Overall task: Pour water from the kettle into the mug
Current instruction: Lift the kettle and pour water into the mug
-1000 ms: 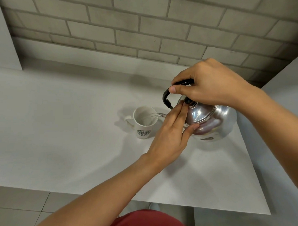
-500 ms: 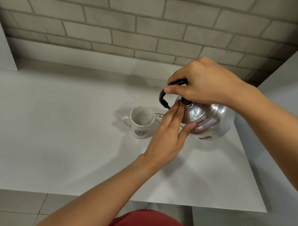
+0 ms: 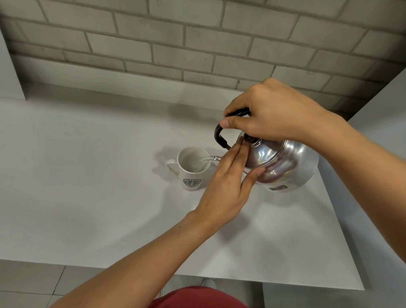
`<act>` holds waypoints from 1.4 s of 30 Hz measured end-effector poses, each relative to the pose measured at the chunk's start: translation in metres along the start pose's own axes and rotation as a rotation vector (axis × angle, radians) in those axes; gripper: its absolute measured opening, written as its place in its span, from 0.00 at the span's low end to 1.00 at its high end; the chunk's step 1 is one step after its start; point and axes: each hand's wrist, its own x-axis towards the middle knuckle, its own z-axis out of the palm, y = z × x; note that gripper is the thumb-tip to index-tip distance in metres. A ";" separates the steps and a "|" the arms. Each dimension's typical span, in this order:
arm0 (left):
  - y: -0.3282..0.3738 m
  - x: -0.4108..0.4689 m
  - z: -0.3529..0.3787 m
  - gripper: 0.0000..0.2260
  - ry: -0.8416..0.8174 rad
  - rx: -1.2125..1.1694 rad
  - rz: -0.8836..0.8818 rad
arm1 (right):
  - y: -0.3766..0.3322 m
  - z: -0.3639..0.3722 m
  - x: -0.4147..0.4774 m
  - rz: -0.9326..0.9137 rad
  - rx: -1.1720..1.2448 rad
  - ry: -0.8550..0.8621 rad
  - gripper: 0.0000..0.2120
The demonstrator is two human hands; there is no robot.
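Kettle sat right of frame centre, tilted toward the mug just left of it, spout over the rim and a thin stream of water running in. Right hand was closed around the black handle at the top. Left hand was flat and open, fingertips pressing the lid by its knob, thumb under the lid edge. Polished steel looked slick and, with water inside, probably fairly heavy (handle is the only sensible grip; body may be hot). Lid seemed loose, hence the steadying fingers. Mug looked ceramic, rigid, chippable, standing on the white surface; best taken by its handle on the left side.
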 end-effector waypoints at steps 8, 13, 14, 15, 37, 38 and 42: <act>-0.001 0.002 0.003 0.28 0.013 -0.011 -0.002 | 0.000 -0.001 0.004 -0.015 -0.030 -0.006 0.14; 0.000 0.003 0.005 0.27 0.026 -0.031 0.006 | -0.001 -0.002 0.006 -0.018 -0.039 -0.017 0.13; 0.000 0.003 0.006 0.27 0.032 -0.035 0.005 | -0.002 -0.002 0.006 -0.017 -0.039 -0.022 0.13; 0.000 0.003 0.007 0.27 0.037 -0.038 0.002 | -0.003 -0.003 0.007 -0.016 -0.043 -0.027 0.13; 0.004 0.006 0.008 0.28 0.078 -0.125 -0.016 | -0.016 -0.016 0.013 -0.039 -0.134 -0.072 0.16; 0.004 0.007 0.008 0.28 0.078 -0.129 -0.017 | -0.016 -0.016 0.013 -0.039 -0.139 -0.073 0.16; 0.005 0.007 0.008 0.28 0.079 -0.137 -0.021 | -0.018 -0.018 0.014 -0.046 -0.156 -0.070 0.17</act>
